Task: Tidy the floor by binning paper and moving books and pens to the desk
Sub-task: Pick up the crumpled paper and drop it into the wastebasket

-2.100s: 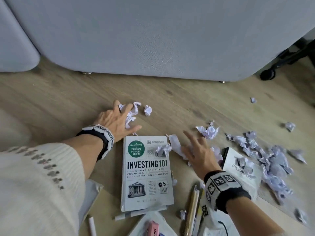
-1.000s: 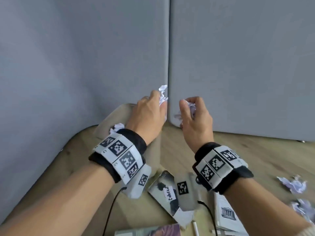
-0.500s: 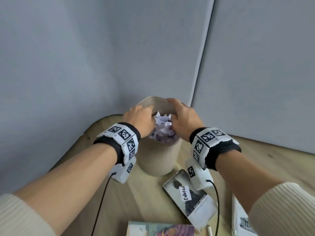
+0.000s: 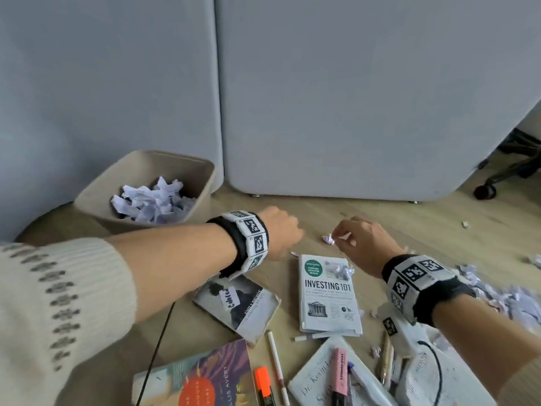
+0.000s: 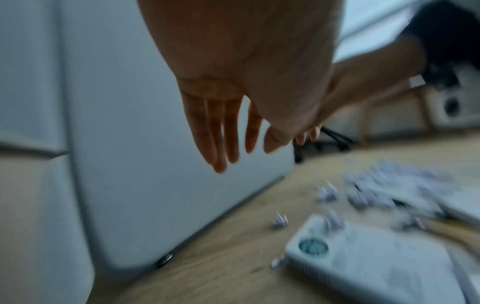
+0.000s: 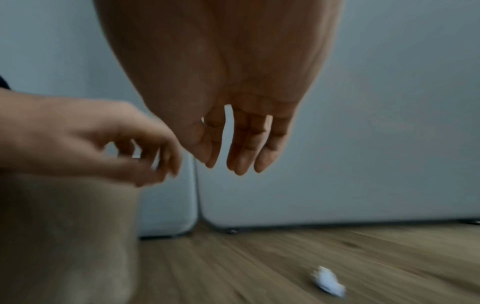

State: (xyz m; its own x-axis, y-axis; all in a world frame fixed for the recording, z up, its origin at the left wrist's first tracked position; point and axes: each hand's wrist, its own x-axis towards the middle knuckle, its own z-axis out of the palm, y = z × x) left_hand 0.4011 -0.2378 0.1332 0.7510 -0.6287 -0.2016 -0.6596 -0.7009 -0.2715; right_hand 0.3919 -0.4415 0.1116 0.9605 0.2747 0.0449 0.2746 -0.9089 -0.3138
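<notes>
Books [image 4: 329,291] and pens [image 4: 276,366] lie nearest on the wooden floor. Beyond them both forearms reach out low, left hand [image 4: 279,234] and right hand [image 4: 361,244] palm-down with loose, parted fingers holding nothing, a paper scrap [image 4: 328,239] between them. Farther left, the bin [image 4: 202,183] holds crumpled paper [image 4: 152,203].

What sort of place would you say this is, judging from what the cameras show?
Probably an office or study corner. Grey padded partition panels stand on a wood floor, the wheeled base of a chair shows at far right, and a beige waste bin holds crumpled paper.
</notes>
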